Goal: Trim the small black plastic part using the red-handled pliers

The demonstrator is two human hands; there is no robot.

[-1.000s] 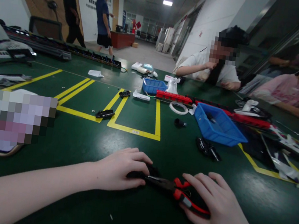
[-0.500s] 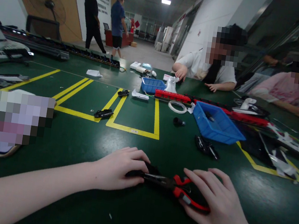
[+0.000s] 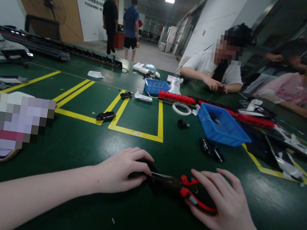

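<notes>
Red-handled needle-nose pliers [image 3: 184,188] lie sideways just above the green table, their jaws pointing left. My right hand [image 3: 222,206] is closed around the handles, which stand apart. My left hand [image 3: 126,172] pinches a small black part [image 3: 150,166], mostly hidden by the fingers. The plier tips reach this part at my left fingertips; whether they grip it I cannot tell. Beyond my right hand lies a glossy black piece [image 3: 211,150], and farther off a short black cylinder [image 3: 183,123].
A blue bin [image 3: 225,131] stands right of centre, with a smaller blue bin [image 3: 156,87] behind it. Black parts [image 3: 106,116] lie by the yellow tape. A white tape roll [image 3: 181,108] sits near a long red strip [image 3: 176,97]. Co-workers sit at the far right.
My hands and the pliers have barely moved. The co-worker in white has drawn one hand back from the white bag to the other hand. Two people behind have walked on.
</notes>
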